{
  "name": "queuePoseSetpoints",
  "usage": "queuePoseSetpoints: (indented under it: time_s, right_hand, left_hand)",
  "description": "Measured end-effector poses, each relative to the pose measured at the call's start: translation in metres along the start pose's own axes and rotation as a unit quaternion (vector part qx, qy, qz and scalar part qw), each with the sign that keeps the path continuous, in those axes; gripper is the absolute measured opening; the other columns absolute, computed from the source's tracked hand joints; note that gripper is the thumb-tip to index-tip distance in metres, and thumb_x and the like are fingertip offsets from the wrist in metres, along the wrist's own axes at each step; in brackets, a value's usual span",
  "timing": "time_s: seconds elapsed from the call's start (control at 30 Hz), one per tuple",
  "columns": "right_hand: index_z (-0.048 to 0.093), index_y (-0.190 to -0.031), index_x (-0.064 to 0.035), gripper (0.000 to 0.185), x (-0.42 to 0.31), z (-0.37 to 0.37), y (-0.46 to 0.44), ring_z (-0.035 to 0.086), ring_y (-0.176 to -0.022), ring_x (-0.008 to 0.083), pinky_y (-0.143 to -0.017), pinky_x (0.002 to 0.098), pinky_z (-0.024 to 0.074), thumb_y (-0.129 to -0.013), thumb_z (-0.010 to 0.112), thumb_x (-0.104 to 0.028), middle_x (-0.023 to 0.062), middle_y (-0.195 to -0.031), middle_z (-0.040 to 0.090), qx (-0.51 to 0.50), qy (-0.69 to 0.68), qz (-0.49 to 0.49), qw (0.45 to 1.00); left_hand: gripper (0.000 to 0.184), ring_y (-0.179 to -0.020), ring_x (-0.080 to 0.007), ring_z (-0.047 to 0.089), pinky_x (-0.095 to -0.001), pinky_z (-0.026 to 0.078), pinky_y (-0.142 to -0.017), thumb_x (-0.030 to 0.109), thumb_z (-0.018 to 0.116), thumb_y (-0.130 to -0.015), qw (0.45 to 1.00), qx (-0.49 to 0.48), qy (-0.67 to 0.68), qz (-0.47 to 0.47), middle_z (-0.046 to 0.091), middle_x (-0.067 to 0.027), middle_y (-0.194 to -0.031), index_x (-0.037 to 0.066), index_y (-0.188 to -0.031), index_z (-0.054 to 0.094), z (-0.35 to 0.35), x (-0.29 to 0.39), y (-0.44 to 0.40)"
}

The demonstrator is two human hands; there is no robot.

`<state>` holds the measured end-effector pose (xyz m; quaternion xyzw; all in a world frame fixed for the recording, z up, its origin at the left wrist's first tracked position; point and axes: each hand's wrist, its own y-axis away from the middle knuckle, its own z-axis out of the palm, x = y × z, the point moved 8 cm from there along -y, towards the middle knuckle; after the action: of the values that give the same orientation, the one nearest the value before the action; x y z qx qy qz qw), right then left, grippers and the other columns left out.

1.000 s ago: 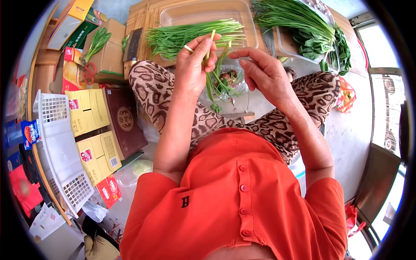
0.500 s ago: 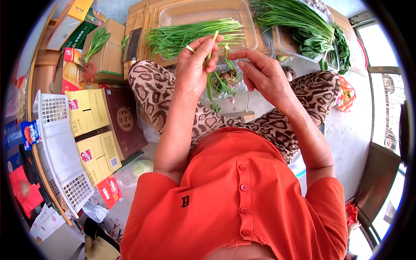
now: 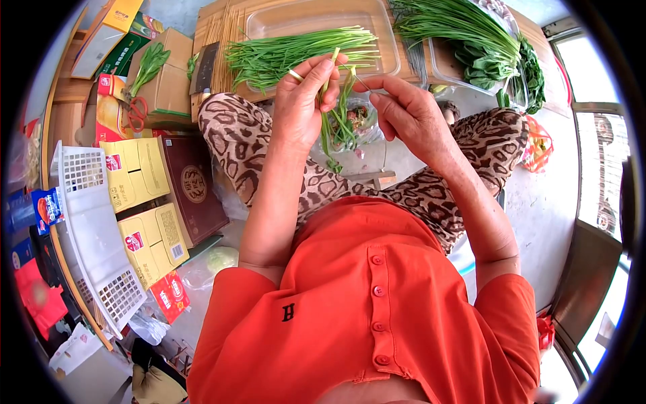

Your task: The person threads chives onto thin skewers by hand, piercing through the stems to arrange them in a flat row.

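Note:
My left hand [image 3: 303,97] is closed on a few green chives [image 3: 326,128], their pale ends poking up past the thumb and the leaves hanging below. Facing it, my right hand [image 3: 409,114] pinches a thin skewer [image 3: 363,84] between thumb and fingertips. The skewer's upper tip reaches a folded chive strand between the hands; whether it pierces the strand I cannot tell. Just beyond the hands, a bunch of cut chives [image 3: 289,57] lies across a clear plastic tray [image 3: 323,17].
Bamboo skewers [image 3: 225,30] and a dark knife blade [image 3: 204,67] lie left of the tray, metal skewers [image 3: 416,64] right of it. More long chives [image 3: 457,30] and leafy greens [image 3: 484,67] fill the right side. Scraps sit below in a plastic bag [image 3: 363,124]. Red scissors [image 3: 137,113] are left.
The loose chive strand between my hands has swung down and left, and now hangs longer over the scrap bag. Both hands stay nearly in place.

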<state>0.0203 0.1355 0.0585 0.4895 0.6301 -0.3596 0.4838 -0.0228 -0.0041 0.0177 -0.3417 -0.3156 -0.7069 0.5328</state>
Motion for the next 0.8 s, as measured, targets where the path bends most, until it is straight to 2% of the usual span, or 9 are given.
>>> queuePoseSetpoints:
  time_s: [0.33, 0.43, 0.5, 0.8]
  right_hand:
    - [0.06, -0.108, -0.0036, 0.02, 0.002, 0.0, 0.0, 0.047, -0.048, 0.008, -0.047, 0.0261, 0.0398, -0.092, 0.05, -0.011, 0.0012, -0.052, 0.048, -0.001, -0.006, 0.002, 1.0]
    - [0.06, -0.108, -0.0039, 0.02, 0.001, 0.0, 0.001, 0.047, -0.048, 0.008, -0.047, 0.0261, 0.0398, -0.092, 0.05, -0.011, 0.0011, -0.052, 0.048, -0.001, -0.002, 0.0, 1.0]
    - [0.06, -0.108, -0.0041, 0.02, 0.001, 0.0, 0.001, 0.046, -0.048, 0.008, -0.047, 0.026, 0.0396, -0.092, 0.049, -0.011, 0.0011, -0.052, 0.047, -0.002, 0.0, 0.0, 1.0]
    - [0.061, -0.11, -0.0054, 0.021, -0.004, -0.001, 0.005, 0.047, -0.049, 0.0084, -0.048, 0.0257, 0.039, -0.093, 0.049, -0.011, 0.0019, -0.053, 0.048, -0.013, 0.015, 0.01, 1.0]
  left_hand:
    - [0.025, -0.057, -0.0069, 0.044, -0.0205, 0.031, -0.05, 0.016, 0.059, -0.09, 1.0, 0.004, 0.0, -0.002, 0.059, -0.0005, -0.082, -0.002, -0.107, 0.063, 0.0, 0.0, 0.0]
    - [0.019, -0.054, -0.0049, 0.044, -0.0186, 0.03, -0.046, 0.015, 0.062, -0.089, 1.0, 0.003, -0.006, 0.011, 0.061, 0.0004, -0.078, 0.001, -0.1, 0.067, -0.001, 0.002, -0.001]
    - [0.023, -0.055, -0.0057, 0.043, -0.0194, 0.029, -0.048, 0.016, 0.061, -0.089, 0.999, 0.001, -0.039, 0.011, 0.059, -0.0005, -0.078, -0.001, -0.104, 0.065, -0.003, 0.004, -0.001]
    - [0.022, -0.055, -0.005, 0.041, -0.0186, 0.028, -0.048, 0.012, 0.063, -0.086, 0.995, -0.03, -0.091, 0.014, 0.058, 0.0001, -0.075, -0.003, -0.102, 0.065, -0.002, 0.013, -0.001]
